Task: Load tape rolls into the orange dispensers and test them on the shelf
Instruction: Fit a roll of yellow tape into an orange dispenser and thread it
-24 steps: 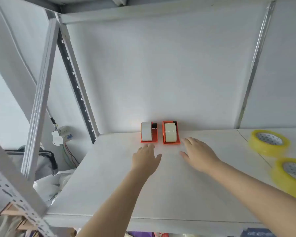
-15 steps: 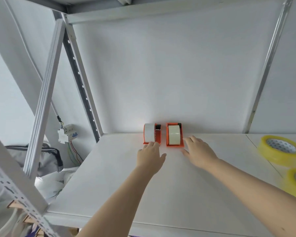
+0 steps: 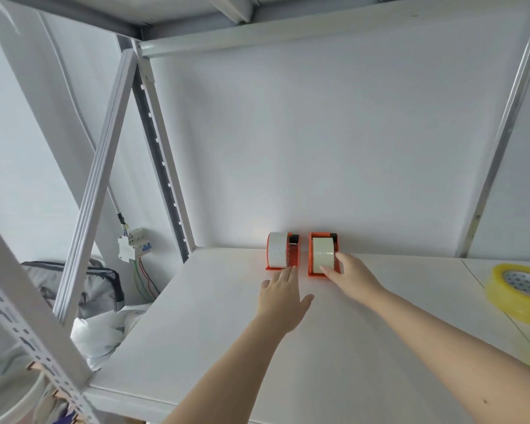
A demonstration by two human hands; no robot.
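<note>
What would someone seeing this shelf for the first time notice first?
Two orange dispensers, the left dispenser and the right dispenser, sit side by side against the back wall, each holding a pale roll. The left hand and right hand reach them, and a yellow tape roll lies far right.

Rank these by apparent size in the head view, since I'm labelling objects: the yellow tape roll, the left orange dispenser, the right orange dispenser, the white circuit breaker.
1. Yellow tape roll, though nearer and cropped.
2. Left orange dispenser and right orange dispenser: alike, unranked.
3. White circuit breaker.
</note>
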